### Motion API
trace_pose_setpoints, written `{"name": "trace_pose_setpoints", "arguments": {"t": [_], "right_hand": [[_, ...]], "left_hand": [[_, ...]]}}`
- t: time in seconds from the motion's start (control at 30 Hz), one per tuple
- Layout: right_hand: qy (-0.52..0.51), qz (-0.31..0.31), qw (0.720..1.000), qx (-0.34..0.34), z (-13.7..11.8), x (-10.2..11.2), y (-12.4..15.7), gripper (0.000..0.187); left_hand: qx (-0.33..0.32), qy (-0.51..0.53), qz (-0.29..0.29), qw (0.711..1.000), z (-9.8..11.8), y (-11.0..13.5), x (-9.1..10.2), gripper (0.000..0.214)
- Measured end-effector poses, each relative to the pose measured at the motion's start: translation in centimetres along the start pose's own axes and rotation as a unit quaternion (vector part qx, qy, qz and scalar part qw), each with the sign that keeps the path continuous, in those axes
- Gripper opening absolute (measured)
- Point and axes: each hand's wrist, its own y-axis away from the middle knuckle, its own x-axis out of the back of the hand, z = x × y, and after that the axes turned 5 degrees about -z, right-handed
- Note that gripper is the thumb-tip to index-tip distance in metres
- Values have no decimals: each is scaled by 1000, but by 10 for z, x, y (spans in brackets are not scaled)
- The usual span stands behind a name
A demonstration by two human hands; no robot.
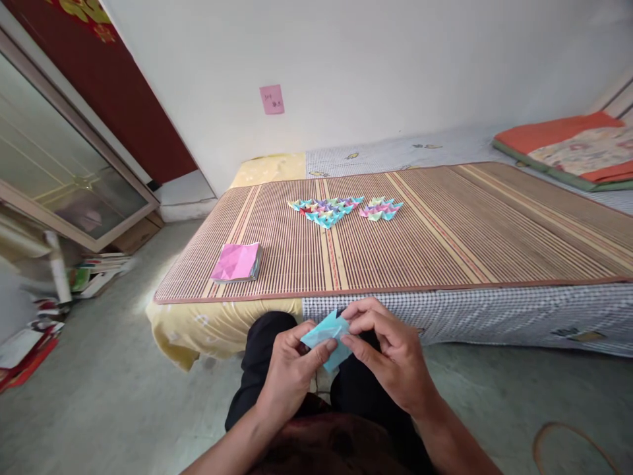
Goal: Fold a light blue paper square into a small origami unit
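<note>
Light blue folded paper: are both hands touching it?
Touching. The head view shows the left hand and right hand pinching the light blue folded paper from opposite sides.

Nothing here can be read with certainty. A pink note (271,99) is stuck on the wall (395,66), well beyond the left hand (289,373) and high above it. It carries a few small dark handwritten marks near its top, too small to make out. Far up and to the left of that hand, a red hanging (93,20) bears gold ornament. The picture's top edge cuts it off, and it cannot be told as characters.
</note>
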Motion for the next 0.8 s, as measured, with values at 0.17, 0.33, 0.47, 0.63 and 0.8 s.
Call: {"name": "trace_pose_setpoints", "arguments": {"t": [0.17, 0.33, 0.47, 0.63, 0.8], "right_hand": [[64, 44, 996, 53, -4, -4, 1, 11], [110, 51, 986, 111, -9, -6, 2, 13], [155, 49, 978, 131, -10, -5, 4, 13], [211, 27, 961, 178, -7, -6, 6, 14], [230, 4, 956, 183, -5, -11, 7, 20]], "left_hand": [[-14, 8, 8, 1000, 0, 0, -2, 39], [-21, 21, 16, 999, -1, 0, 0, 35], [-17, 32, 22, 999, -5, -1, 2, 27], [-25, 48, 29, 998, -12, -3, 5, 20], [-32, 52, 30, 998, -10, -4, 3, 20]]}}
